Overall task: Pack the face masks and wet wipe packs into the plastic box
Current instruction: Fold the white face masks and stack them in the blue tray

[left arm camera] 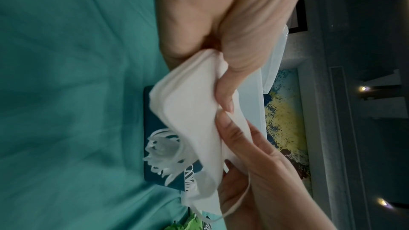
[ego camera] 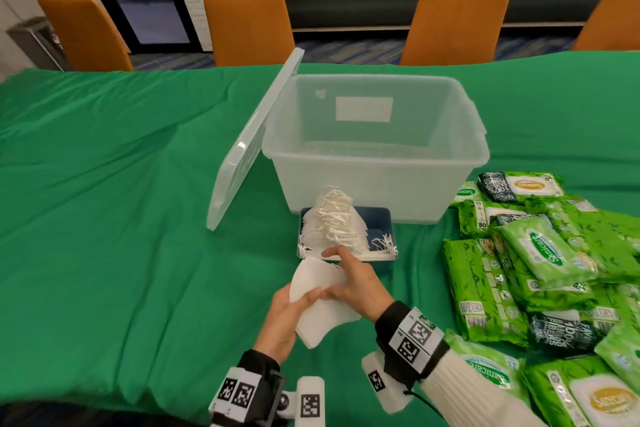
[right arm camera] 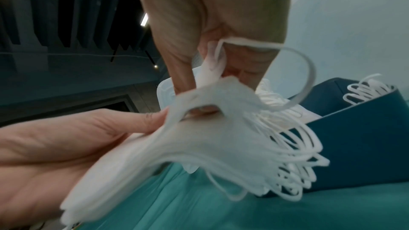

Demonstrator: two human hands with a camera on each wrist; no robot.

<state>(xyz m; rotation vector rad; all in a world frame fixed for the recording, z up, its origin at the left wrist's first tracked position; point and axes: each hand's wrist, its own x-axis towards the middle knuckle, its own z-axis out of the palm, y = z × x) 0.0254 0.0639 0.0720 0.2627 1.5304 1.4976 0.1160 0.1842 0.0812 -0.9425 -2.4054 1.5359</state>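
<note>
Both my grips on same stack of face masks, held above surface near me: left hand curled under near end, right hand pinching far edge. More masks in blue tray just beyond. Plastic box behind tray, lid leaning on left wall. Wet wipe packs piled right.

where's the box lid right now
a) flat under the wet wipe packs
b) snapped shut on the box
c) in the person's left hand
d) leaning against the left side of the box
d: the clear lid stands tilted on the green tablecloth, propped against the left wall of the open plastic box, while the left hand holds a stack of face masks.
</note>
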